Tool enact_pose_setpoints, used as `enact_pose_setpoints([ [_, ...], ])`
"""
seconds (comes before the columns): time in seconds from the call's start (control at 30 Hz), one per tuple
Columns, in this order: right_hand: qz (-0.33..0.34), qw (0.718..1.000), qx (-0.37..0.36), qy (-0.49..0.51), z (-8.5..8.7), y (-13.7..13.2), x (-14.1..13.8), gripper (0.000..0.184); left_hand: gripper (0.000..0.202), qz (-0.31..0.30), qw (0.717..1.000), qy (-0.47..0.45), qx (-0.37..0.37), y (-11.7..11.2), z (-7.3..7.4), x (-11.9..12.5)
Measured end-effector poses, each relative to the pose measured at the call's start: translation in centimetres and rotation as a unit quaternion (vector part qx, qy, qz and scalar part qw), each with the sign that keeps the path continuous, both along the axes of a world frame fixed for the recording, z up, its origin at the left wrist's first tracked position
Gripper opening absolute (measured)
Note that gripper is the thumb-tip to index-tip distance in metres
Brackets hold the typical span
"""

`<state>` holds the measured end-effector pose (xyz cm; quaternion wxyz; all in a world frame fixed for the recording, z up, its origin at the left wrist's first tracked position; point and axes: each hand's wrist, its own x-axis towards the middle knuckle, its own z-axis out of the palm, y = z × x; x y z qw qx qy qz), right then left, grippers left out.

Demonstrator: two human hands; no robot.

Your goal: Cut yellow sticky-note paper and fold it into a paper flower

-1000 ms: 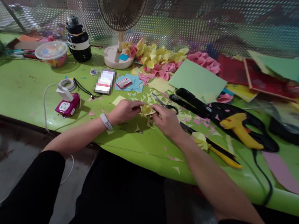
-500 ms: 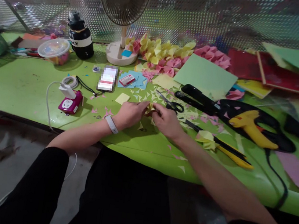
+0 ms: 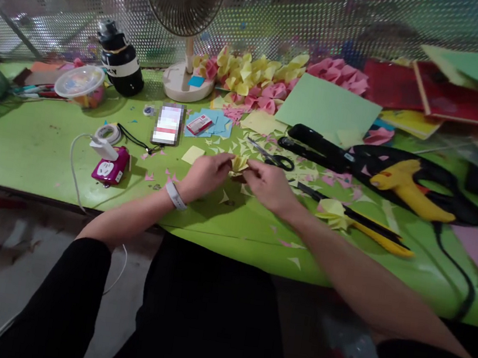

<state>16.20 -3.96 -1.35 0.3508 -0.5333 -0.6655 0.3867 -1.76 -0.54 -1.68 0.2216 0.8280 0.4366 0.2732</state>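
Both my hands meet over the middle of the green table (image 3: 26, 143). My left hand (image 3: 205, 173) and my right hand (image 3: 268, 185) each pinch a small folded yellow paper piece (image 3: 238, 164) from opposite sides, just above the tabletop. A white band sits on my left wrist. Small scissors (image 3: 274, 159) lie just beyond my right hand. Yellow and pink paper scraps are scattered around both hands.
Behind stand a desk fan (image 3: 184, 29), a black bottle (image 3: 121, 61), a lidded plastic tub (image 3: 80, 84) and a pile of folded yellow and pink paper pieces (image 3: 253, 80). A yellow glue gun (image 3: 407, 188), a utility knife (image 3: 369, 230), a pink charger plug (image 3: 109, 167) and coloured sheets lie about.
My hands stay together on the yellow paper piece, turning it slightly; more of it shows between the fingers now than half a second ago. The view shifted a little.
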Motion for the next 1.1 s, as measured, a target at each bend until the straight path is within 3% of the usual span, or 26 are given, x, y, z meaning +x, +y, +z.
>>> enact_pose_setpoints([
  [0.13,-0.028,0.997,-0.015,0.075,0.6,1.0,1.2,0.014,0.015,-0.009,0.985,-0.157,-0.076,1.5,-0.1,-0.7],
  [0.33,-0.051,0.997,0.048,0.026,0.3,2.1,1.4,0.013,0.012,-0.001,0.966,-0.224,-0.125,2.8,-0.4,-1.1],
  [0.57,-0.043,0.995,0.089,-0.004,0.3,3.1,3.0,0.020,0.011,0.013,0.980,-0.182,-0.076,4.2,0.3,-2.0],
  [0.67,-0.096,0.986,0.138,0.020,0.6,3.9,4.9,0.026,0.009,0.067,0.980,-0.171,-0.079,5.1,0.6,-2.7],
  [0.8,-0.160,0.972,0.171,-0.003,1.0,4.9,6.7,0.022,0.013,0.133,0.982,-0.132,-0.021,6.0,0.8,-3.2],
  [1.03,-0.181,0.965,0.148,-0.120,2.1,4.6,7.8,0.018,0.009,0.089,0.970,-0.171,-0.148,6.1,0.4,-3.2],
  [1.1,-0.190,0.962,0.148,-0.129,2.4,4.5,8.2,0.019,0.024,0.070,0.971,-0.159,-0.165,6.3,0.3,-3.5],
])
